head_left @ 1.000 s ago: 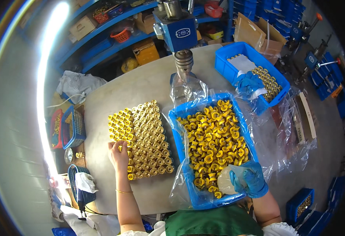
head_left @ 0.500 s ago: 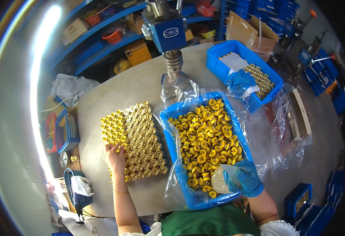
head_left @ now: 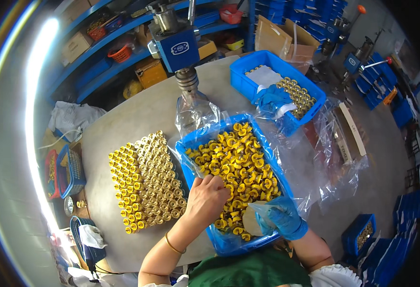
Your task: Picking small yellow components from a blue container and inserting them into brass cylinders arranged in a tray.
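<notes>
My bare left hand (head_left: 207, 200) is over the left side of a blue bin (head_left: 286, 173), its fingers curled down; whatever they may hold is hidden. Yellow cup-shaped parts (head_left: 241, 162) fill the bin in a loose heap, with clear plastic film around its rim. My right hand (head_left: 287, 218), in a blue glove, is closed on the edge of a pale translucent rounded piece (head_left: 253, 221) above the near end of the heap. On the left stands a block of brass-coloured round fittings (head_left: 160, 165) in rows; yellow parts (head_left: 126, 186) sit on its left rows.
A drill-press-like machine (head_left: 177, 50) stands behind the bin. At the back right is another blue bin (head_left: 243, 83) with brass fittings and a blue glove (head_left: 272, 98). Clear plastic film (head_left: 332, 177) lies right. Baskets (head_left: 73, 172) stand along the left edge.
My left hand has left the fittings block and moved right to the bin of yellow parts. My right hand keeps its hold near the bin's near end. The whole view has shifted slightly.
</notes>
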Demonstrator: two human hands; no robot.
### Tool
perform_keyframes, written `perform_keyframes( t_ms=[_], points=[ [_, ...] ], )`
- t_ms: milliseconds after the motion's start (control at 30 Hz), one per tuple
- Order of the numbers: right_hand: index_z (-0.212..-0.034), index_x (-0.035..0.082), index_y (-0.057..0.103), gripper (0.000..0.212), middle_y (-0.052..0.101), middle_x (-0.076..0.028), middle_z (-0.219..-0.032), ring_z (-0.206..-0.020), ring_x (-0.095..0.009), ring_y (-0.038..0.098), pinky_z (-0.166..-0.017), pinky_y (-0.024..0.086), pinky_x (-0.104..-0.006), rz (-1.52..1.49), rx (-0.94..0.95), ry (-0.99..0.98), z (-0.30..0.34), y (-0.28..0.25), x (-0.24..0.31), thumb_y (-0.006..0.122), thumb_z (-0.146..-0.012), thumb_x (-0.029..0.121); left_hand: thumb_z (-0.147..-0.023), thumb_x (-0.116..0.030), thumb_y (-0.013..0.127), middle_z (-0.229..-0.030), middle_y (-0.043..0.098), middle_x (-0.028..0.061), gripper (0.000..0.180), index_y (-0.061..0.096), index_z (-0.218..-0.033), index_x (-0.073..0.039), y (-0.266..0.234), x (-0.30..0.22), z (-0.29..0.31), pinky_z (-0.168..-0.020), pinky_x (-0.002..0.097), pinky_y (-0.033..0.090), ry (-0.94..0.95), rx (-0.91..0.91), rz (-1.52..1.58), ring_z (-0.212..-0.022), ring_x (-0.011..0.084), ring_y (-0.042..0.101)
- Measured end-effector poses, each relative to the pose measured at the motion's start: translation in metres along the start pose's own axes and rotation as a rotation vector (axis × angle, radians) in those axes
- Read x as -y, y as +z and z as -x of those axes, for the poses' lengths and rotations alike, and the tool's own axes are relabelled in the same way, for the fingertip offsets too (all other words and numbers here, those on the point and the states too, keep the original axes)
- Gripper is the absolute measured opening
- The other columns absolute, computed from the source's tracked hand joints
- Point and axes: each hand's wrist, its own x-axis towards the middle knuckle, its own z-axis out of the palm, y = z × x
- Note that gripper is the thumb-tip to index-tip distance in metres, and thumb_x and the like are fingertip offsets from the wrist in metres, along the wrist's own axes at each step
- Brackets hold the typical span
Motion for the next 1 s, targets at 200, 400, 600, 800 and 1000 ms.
perform_keyframes(
  t_ms=[200,400,600,800,1000],
  points=[
    [-0.071,-0.001,0.057,0.039,0.053,-0.006,-0.057,-0.047,-0.013,0.051,-0.045,0.041,-0.0228,0.057,-0.082,0.069,-0.003,0.001,0.005,0.054,-0.079,0.037,-0.069,-0.009,0.057,-0.071,0.047,0.0054,0.005,0.054,-0.069,-0.005,-0.037,-0.018,-0.003,-0.055,0.0322,0.037,-0.103,-0.057,-0.019,-0.064,0.0216,0.049],
    [-0.070,-0.002,0.058,0.039,0.056,-0.008,-0.058,-0.049,-0.012,0.052,-0.048,0.042,-0.0230,0.215,0.026,0.001,-0.007,0.002,0.010,0.047,-0.083,0.033,-0.077,-0.009,0.055,-0.058,0.045,0.0045,0.010,0.053,-0.076,0.000,-0.038,-0.008,0.008,-0.043,0.0263,0.035,-0.283,-0.103,0.505,-0.049,0.0150,0.044],
    [-0.070,0.002,0.061,0.029,0.055,-0.005,-0.056,-0.046,-0.008,0.049,-0.043,0.037,-0.0218,0.309,0.016,-0.075,-0.011,0.006,0.004,0.047,-0.085,0.023,-0.082,-0.012,0.054,-0.063,0.044,-0.0058,0.005,0.054,-0.080,-0.007,-0.016,-0.016,0.027,-0.040,0.0151,0.022,-0.734,-0.122,1.800,-0.047,0.0008,0.031],
    [-0.072,0.001,0.061,0.025,0.056,-0.004,-0.057,-0.047,-0.007,0.050,-0.043,0.038,-0.0213,0.222,-0.036,-0.007,-0.010,0.007,0.000,0.049,-0.084,0.019,-0.079,-0.004,0.053,-0.068,0.050,-0.0038,0.004,0.054,-0.082,-0.007,-0.009,-0.029,0.028,-0.039,0.0139,0.020,-0.786,-0.138,2.173,-0.047,0.0000,0.029],
    [-0.078,-0.001,0.060,0.021,0.057,-0.004,-0.057,-0.048,-0.007,0.050,-0.044,0.039,-0.0216,0.243,-0.012,-0.031,-0.010,0.008,0.003,0.049,-0.084,0.016,-0.076,-0.005,0.057,-0.070,0.051,-0.0012,0.011,0.056,-0.087,-0.005,-0.008,-0.031,0.030,-0.039,0.0129,0.025,-0.704,-0.148,2.174,-0.052,0.0023,0.036]
  ],
)
